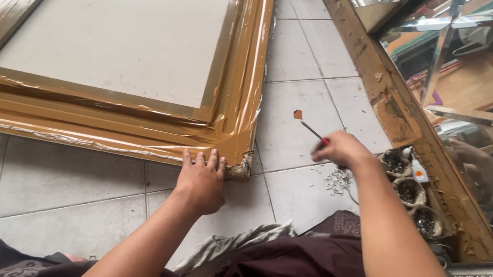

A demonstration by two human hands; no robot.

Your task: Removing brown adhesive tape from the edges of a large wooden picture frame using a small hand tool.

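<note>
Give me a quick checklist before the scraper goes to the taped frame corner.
1. Left hand bracing the frame near its corner: ok, fingers rest against the edge.
2. Right hand gripping the scraper: ok, blade raised clear of the tiled floor.
3. Corner wrapping: not ok, torn and ragged.
4. Blade condition: cannot tell, too small.
5. Small cups beside the right wrist: ok, upright.
6. Loose bits on the floor under the right hand: not ok, scattered.

Framing workshop. Evidence: large tape-wrapped frame [106, 109] flat on tiled floor [305, 70]; bevelled mirror panels [487, 68] in rough wooden frame at right; small pots [409, 191] and loose nails [337, 182] beside them.
</note>
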